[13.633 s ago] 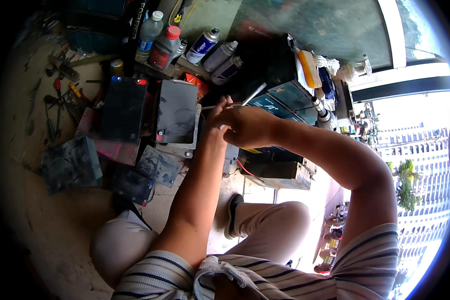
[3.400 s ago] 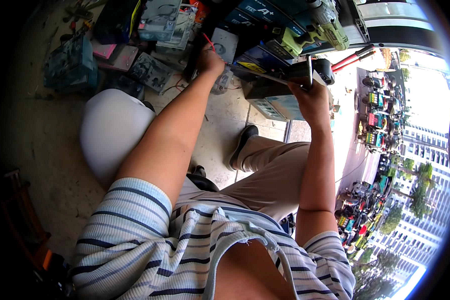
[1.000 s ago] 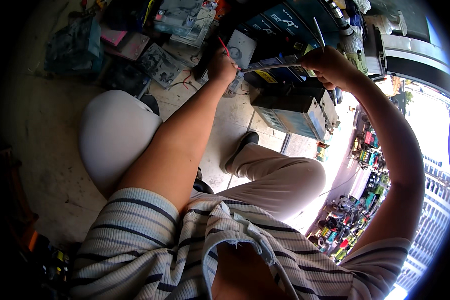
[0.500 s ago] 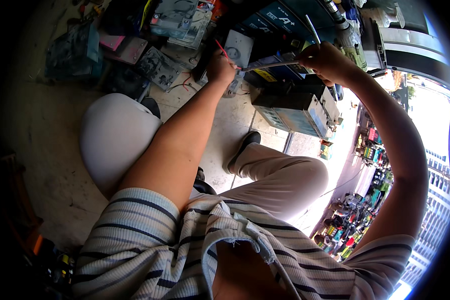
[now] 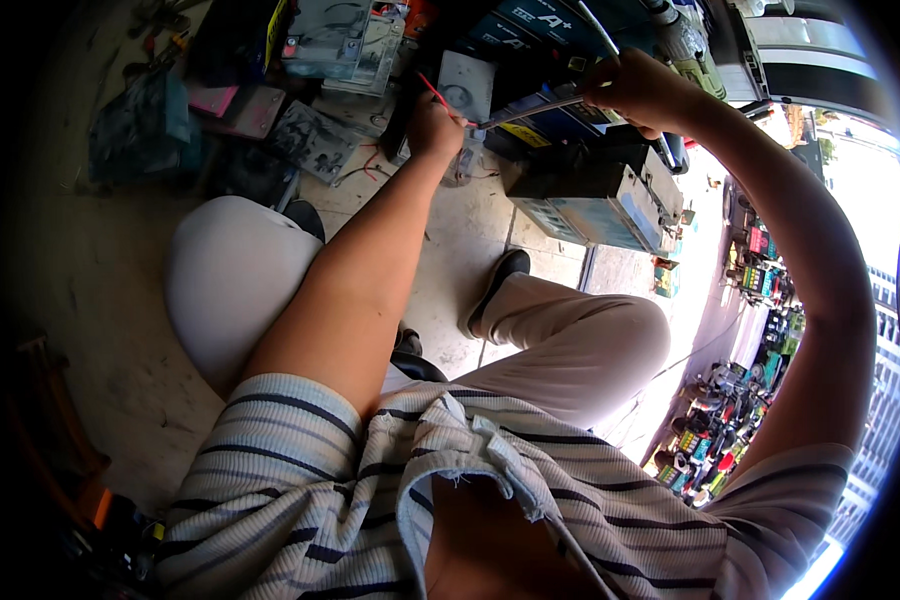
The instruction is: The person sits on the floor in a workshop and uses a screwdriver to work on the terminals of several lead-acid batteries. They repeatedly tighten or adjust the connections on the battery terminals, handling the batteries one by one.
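My left hand (image 5: 436,130), at upper centre, is closed on a red wire (image 5: 430,85), beside a grey block (image 5: 465,75). A long thin metal bar (image 5: 535,108) runs from just beside those fingers up to my right hand (image 5: 640,92). My right hand grips the bar's far end and a crosswise silver rod (image 5: 597,25), which pokes out above and below the fingers. Whether bar and rod are one tool I cannot tell. The tip of the bar at my left hand is too small to make out.
Used batteries (image 5: 310,135) lie scattered at upper left, stacked ones (image 5: 580,205) at right, dark boxes (image 5: 530,25) behind. A power tool (image 5: 680,50) sits at top right. My knees and feet frame the tiled floor (image 5: 450,250). Beyond the doorway stand scooters (image 5: 755,260).
Over the last second my right hand has risen a little, tilting the bar up from my left hand, which stays nearly in place. In the oldest frame both hands were together.
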{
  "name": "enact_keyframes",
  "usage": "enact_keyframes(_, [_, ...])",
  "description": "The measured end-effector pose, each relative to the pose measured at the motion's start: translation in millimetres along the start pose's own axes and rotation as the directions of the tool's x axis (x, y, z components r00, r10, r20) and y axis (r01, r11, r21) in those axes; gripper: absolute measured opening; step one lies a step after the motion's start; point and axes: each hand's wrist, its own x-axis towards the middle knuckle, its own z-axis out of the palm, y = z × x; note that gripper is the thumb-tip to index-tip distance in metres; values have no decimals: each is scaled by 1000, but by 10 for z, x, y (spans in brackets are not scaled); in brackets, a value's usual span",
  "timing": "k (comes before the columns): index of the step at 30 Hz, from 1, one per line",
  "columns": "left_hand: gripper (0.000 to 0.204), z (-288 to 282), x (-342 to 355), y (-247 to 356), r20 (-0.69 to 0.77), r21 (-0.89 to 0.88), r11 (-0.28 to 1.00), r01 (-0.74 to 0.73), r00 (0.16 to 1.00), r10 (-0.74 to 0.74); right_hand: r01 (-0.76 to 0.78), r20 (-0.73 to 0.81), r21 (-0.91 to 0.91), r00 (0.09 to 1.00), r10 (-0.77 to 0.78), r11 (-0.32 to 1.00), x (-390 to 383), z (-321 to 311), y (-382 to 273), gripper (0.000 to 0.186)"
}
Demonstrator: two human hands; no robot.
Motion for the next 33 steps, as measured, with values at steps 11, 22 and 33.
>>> enact_keyframes(11, [43, 384, -403, 228, -372, -97, 980, 177, 906, -200, -859, 520, 490, 425, 741, 148, 288, -342, -394, 16])
enact_keyframes(22, [95, 262, -454, 130, -246, -23, 986, 167, 955, -167, -829, 611, 557, 448, 652, 47, 301, -406, -570, 28])
enact_keyframes(33, [119, 368, -315, 124, -226, 135, 977, 166, 965, -133, -841, 741, 533, 411, 531, -92, 403, -460, -535, 34])
